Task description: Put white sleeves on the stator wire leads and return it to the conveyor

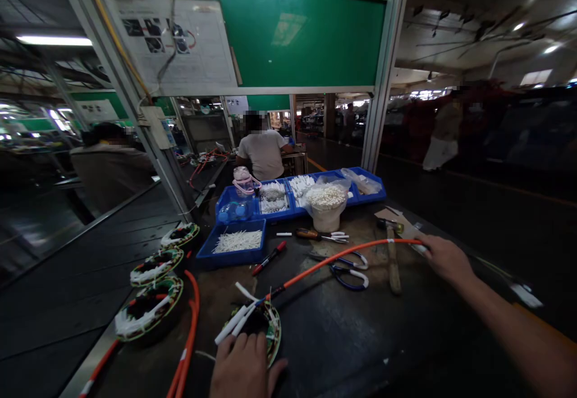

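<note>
My right hand point(446, 258) is closed round the far end of an orange cable point(345, 255), raised above the right of the bench. The cable arcs down left to a wound ring like a motor stator point(274, 326), where its thin wires carry white sleeves point(237, 321). My left hand point(241, 363) grips the near side of that stator, its fingers over the rim and its thumb at the right; part of the ring is hidden beneath it. Below the cable lie scissors point(351, 278) with dark blue handles and a wood-handled hammer point(393, 260).
Three more stators point(151, 314) with orange cables sit at the left. Behind stand a blue tray point(229, 260) of white sleeves, a row of blue bins point(293, 210) and a white tub point(327, 217). A red marker point(269, 258) and a screwdriver point(309, 234) lie mid-bench. A person point(262, 153) sits beyond.
</note>
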Demonstrator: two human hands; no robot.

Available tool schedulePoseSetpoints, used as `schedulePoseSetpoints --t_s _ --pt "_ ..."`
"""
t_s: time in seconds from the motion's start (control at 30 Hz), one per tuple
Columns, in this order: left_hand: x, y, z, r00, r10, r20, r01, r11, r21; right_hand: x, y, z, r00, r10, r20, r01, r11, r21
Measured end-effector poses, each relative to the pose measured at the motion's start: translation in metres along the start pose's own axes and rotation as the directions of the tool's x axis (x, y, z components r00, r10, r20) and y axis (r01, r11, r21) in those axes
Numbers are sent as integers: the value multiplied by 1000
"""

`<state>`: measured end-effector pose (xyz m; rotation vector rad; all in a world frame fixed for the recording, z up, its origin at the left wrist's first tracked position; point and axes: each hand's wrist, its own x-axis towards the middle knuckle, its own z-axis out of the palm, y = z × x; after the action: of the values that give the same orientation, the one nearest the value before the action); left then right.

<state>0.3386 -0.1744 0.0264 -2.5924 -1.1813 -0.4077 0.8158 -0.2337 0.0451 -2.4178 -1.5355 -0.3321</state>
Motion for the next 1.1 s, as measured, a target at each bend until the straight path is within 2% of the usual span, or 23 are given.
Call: schedulePoseSetpoints --t_s 0.07,0.13,0.2,0.3,0.37,0.47,0.53,0.57,0.7,0.77,0.87,0.9,0.93,1.0,1.07,1.1 --pt "4 -16 -12 988 133 84 -127 989 -73 -6 -6 7 999 30 24 -31 1000 5" --pt "7 -37 -23 943 293 154 -274 952 -136 -13 -25 15 997 16 72 -18 999 32" --pt "8 -55 -30 908 374 189 -348 924 -156 -20 -49 18 992 -29 122 20 997 68" --pt "7 -58 -31 909 372 189 -353 927 -127 -27 -90 13 982 -87 167 69 991 111" --pt "8 -42 -30 927 323 192 -312 946 -84 -31 -121 5 972 -137 188 111 984 142" --pt "13 -12 -34 962 168 217 -173 985 1 -38 -172 -5 942 -250 224 208 959 192" --pt "20 -3 -41 964 97 249 -101 995 3 -40 -200 -5 908 -321 270 269 940 211" --pt "24 -4 -45 954 116 278 -112 993 -31 -41 -209 -3 888 -349 299 293 931 216" --pt "27 -30 -58 881 310 358 -240 944 -226 -35 -222 13 834 -395 384 354 919 177" --pt "22 -40 -59 864 325 385 -247 939 -239 -32 -220 18 833 -400 382 379 916 133" --pt "14 -42 -56 876 284 389 -217 954 -208 -36 -224 17 825 -463 325 455 884 105" --pt "13 -41 -55 882 275 383 -211 957 -200 -41 -228 15 800 -526 290 510 850 133" --pt "13 -40 -54 886 270 378 -208 958 -196 -47 -233 14 755 -607 250 576 795 189" --pt "17 -39 -52 879 283 385 -220 955 -201 -62 -246 14 630 -760 158 681 639 358" --pt "23 -41 -50 841 333 426 -265 941 -211 -76 -261 17 535 -842 77 697 491 522" --pt "27 -42 -49 816 356 455 -290 934 -210 -82 -268 21 515 -855 53 684 447 577"
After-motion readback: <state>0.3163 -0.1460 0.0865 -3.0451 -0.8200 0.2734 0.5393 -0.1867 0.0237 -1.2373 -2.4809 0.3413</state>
